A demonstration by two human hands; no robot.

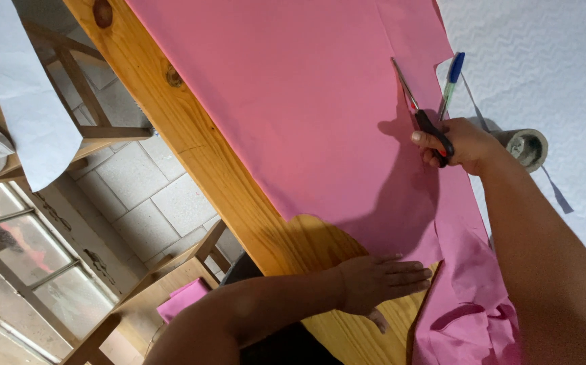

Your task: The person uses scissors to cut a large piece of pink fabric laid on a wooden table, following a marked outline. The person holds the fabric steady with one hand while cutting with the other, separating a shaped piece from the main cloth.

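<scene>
A large pink paper sheet [293, 101] covers a wooden table [191, 145]. My right hand [462, 143] grips black-handled scissors [418, 111], whose blades point up along a cut line in the pink sheet. My left hand [381, 278] lies flat with fingers spread, pressing the lower edge of the pink sheet onto the wood. A pen [451, 84] with a blue cap lies just right of the scissors. Crumpled pink offcuts [472, 318] hang at the lower right, under my right forearm.
A roll of tape [527, 147] sits on a white textured cloth [550, 61] at the right. Left of the table stand wooden chairs [77, 128] on a tiled floor, one with white paper [26, 101] draped over it. Another pink scrap [181, 297] rests on a lower chair.
</scene>
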